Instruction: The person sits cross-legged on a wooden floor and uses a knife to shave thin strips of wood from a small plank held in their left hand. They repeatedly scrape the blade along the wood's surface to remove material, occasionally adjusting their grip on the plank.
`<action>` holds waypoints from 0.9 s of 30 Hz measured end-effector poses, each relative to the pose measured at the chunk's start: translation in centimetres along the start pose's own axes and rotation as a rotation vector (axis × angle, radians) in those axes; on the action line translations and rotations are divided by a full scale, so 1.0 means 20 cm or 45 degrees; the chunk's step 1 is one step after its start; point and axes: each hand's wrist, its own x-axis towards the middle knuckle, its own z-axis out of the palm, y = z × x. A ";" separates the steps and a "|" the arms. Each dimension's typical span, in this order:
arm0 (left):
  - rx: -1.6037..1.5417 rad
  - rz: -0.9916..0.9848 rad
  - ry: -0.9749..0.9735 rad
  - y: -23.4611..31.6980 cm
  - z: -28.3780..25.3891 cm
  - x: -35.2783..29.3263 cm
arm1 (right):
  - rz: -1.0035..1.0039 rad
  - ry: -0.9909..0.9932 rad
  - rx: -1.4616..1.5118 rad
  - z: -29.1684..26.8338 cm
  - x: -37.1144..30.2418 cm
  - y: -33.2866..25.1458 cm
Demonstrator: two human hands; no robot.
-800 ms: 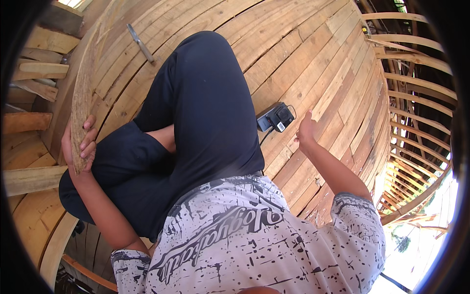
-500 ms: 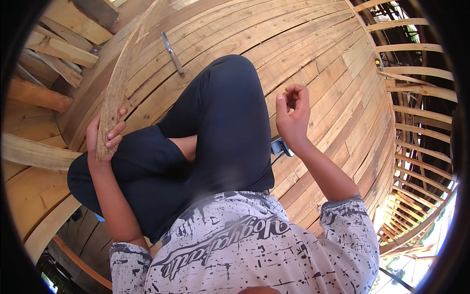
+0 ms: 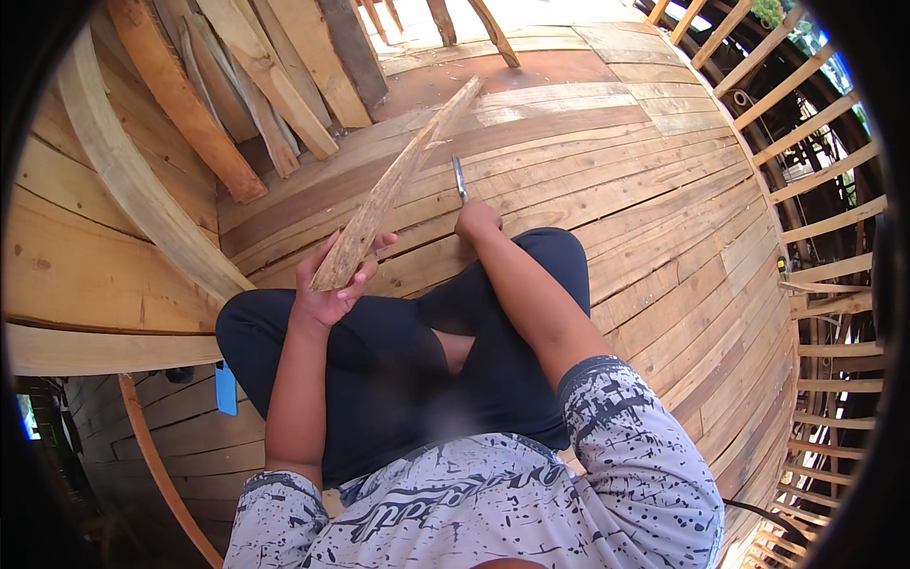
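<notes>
A long, tapering strip of rough wood (image 3: 389, 194) rests in my left hand (image 3: 327, 294). Its broad near end lies against the palm, with the thumb and fingers around it, and its narrow end points away to the upper right. Beyond my raised right knee, my right hand (image 3: 481, 219) is closed around the near part of a slim metal hand tool (image 3: 461, 180). The thin, shiny end sticks out past the fist over the planks; my fingers hide the rest, and whether it is a chisel or a knife I cannot tell.
I sit cross-legged on a curved plank floor (image 3: 664, 256). Loose timbers (image 3: 256, 85) lean at the upper left, beside a curved wooden rib (image 3: 133, 180). A slatted wooden frame (image 3: 834, 223) runs along the right. A blue flat object (image 3: 226, 389) is beside my left knee.
My right hand has moved forward and left, from beside my knee to the metal tool on the planks, and closed on it. My view has turned; the wood strip stays in my left hand.
</notes>
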 end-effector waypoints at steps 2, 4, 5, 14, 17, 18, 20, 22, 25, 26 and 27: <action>-0.060 0.042 -0.057 0.00 0.00 0.00 | -0.108 0.047 -0.023 0.07 0.05 0.05; -0.128 0.077 -0.016 0.02 0.02 -0.02 | -0.151 0.034 0.040 0.08 0.01 0.03; -0.169 0.083 0.006 0.03 0.02 -0.03 | -0.107 0.023 0.194 0.09 0.00 0.04; -0.407 -0.126 -0.224 0.19 0.16 0.10 | -0.009 0.119 1.425 -0.06 -0.13 0.08; -0.397 -0.069 -0.149 0.18 0.28 0.19 | -0.016 0.259 1.643 -0.10 -0.25 0.10; -0.409 -0.043 -0.101 0.16 0.33 0.23 | -0.020 0.268 1.697 -0.12 -0.25 0.15; -0.315 0.092 -0.005 0.18 0.41 0.30 | -0.063 0.315 1.827 -0.18 -0.32 0.17; -0.366 0.151 0.126 0.24 0.44 0.34 | -0.114 0.388 1.964 -0.24 -0.47 0.12; -0.476 0.179 0.257 0.26 0.50 0.35 | -0.176 0.558 2.121 -0.35 -0.66 0.10; -0.383 0.252 0.257 0.22 0.52 0.36 | -0.194 0.520 2.160 -0.39 -0.73 0.11; -0.294 0.324 0.256 0.19 0.54 0.36 | -0.193 0.535 2.212 -0.43 -0.79 0.10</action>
